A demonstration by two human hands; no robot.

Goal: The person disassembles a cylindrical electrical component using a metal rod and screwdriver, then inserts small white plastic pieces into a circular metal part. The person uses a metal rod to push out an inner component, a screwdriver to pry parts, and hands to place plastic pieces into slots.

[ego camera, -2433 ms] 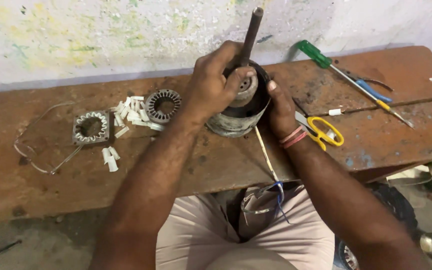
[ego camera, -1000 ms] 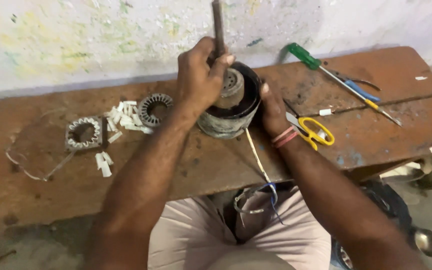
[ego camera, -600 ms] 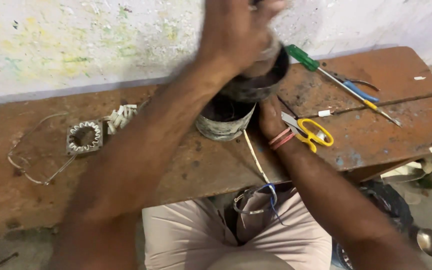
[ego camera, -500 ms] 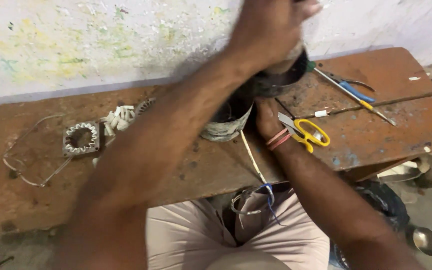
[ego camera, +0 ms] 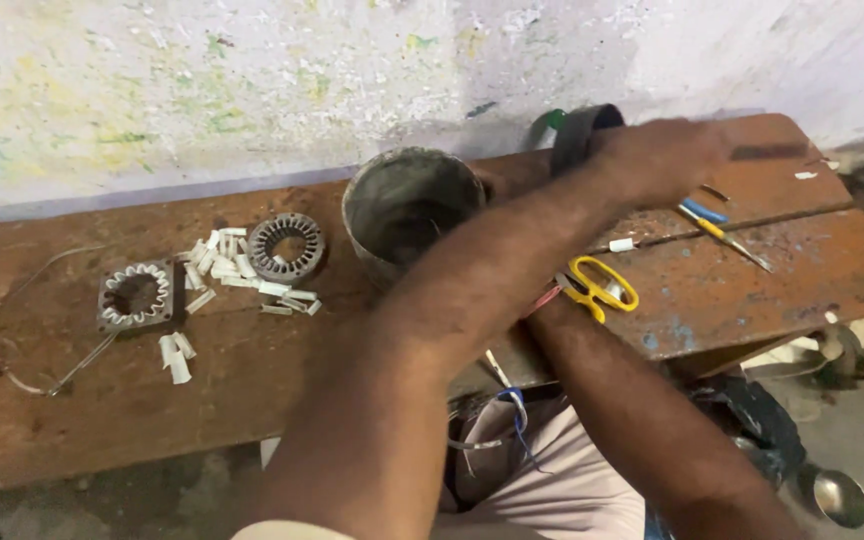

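Rusty brown tabletop (ego camera: 752, 290), scratched w/ blue paint flecks, runs left to right below a stained pale wall. Left hand (ego camera: 657, 160) is stretched across to the far right part of it, blurred, fingers wrapped round a dark ring-shaped part (ego camera: 577, 135) that sits tilted, its open face turned toward the left and its rim standing more or less on edge just behind the hand. Left forearm cuts diagonally across the middle, covering the front of a grey metal cup-shaped housing (ego camera: 407, 205); the housing stands near the tabletop's far edge, mouth tipped up and toward the viewer, hollow inside dark. Right hand is hidden under that forearm, only the right arm shows coming up from lower right, so can't tell how its fingers are set. Yellow-handled scissors (ego camera: 600, 285) lie just right of the arms, screwdrivers w/ blue & yellow handles (ego camera: 712, 220) beyond them, shafts pointing lower right. Left of the housing: round slotted stator core (ego camera: 285, 247), scattered white insulation slips (ego camera: 222, 270), a square stator core (ego camera: 135, 296), and a bent wire loop (ego camera: 12, 340) at the far left.
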